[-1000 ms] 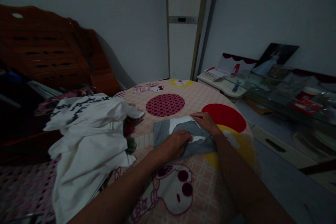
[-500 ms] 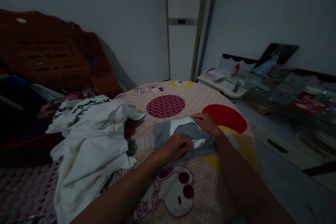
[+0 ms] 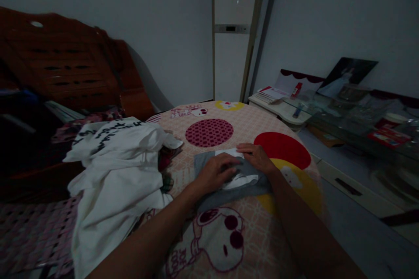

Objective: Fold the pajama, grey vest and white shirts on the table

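Observation:
A folded grey and white garment (image 3: pixel 250 187) lies flat on the round table, over its patterned cloth (image 3: pixel 262 244). My left hand (image 3: pixel 218 172) is over the garment's left half, its fingers loosely bent and apart, with nothing seen between them. At the far right part of the garment rests my right hand (image 3: pixel 257 157), fingers stretched out over the white cloth. Part of the garment is hidden under both hands. To the left, a heap of white clothing (image 3: pixel 121 183) with black lettering hangs over the table's edge.
Left of the table stands a carved wooden chair (image 3: pixel 65 65), with a woven pink seat (image 3: pixel 36 231) nearer me. At right, a glass-topped cabinet (image 3: pixel 347 117) carries papers, a red bottle (image 3: pixel 296 90) and a picture (image 3: pixel 348 76). A tall white air conditioner (image 3: pixel 231 61) fills the corner.
My left hand has let go of the white cloth edge and moved up and slightly left, its fingers spreading. My right hand stays at the far side. The view has shifted slightly.

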### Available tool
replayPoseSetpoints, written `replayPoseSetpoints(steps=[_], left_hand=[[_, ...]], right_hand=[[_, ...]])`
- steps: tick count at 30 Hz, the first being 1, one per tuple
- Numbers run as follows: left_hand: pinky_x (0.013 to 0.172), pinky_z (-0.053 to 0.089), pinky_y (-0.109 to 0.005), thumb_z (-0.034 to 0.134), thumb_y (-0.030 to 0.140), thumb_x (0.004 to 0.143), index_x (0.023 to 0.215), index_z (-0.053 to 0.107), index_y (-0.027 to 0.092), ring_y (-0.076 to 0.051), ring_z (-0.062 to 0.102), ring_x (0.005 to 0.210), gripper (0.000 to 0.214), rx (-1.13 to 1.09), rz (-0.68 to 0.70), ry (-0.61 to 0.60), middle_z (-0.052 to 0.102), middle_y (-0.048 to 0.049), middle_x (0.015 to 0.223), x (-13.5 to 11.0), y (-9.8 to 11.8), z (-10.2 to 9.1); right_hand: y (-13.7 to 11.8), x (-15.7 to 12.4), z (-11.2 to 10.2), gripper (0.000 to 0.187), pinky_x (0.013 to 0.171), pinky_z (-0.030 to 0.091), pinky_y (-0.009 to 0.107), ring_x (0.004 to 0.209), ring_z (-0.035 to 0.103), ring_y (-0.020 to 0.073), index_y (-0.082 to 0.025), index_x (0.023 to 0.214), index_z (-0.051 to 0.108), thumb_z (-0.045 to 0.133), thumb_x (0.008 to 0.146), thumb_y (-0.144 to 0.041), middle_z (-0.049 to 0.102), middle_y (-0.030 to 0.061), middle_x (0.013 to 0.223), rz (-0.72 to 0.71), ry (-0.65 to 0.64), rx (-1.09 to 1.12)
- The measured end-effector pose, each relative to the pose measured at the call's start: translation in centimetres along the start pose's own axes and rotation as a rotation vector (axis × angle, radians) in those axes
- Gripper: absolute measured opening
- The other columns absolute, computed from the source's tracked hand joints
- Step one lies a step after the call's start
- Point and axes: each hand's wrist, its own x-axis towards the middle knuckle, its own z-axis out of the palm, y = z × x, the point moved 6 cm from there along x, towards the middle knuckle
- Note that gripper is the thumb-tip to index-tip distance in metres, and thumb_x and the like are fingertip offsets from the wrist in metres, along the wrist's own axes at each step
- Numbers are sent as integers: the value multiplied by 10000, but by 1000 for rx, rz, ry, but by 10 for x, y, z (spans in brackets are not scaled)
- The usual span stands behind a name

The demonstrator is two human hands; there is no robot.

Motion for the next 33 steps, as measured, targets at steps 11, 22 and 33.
replayPoseSetpoints(steps=[11,22,33], left_hand=[[1181,282,-497,446,503,961,1510,311,139,-286,296,1465,672,435,10,-85,324,-192,1571,0,-40,16],[1185,232,-504,398,511,978,1464,392,94,-290,362,1428,640,518,-54,-207,412,-201,1520,0,-40,22],[1041,428,-407,540,422,929,1273,588,122,-264,538,1166,459,458,45,-67,596,-154,1250,3,-29,12]], right_hand=[[-9,2,4,323,1091,434,477,1102,678,249,-239,829,796,554,688,-78,754,66,1085,-12,-50,0],[-16,-3,-7,328,811,572,345,860,720,218,-205,848,795,494,737,-138,773,67,900,49,100,36],[-10,-2,-9,317,858,565,341,915,712,200,-203,901,781,513,773,-93,768,71,960,-30,208,-51]])
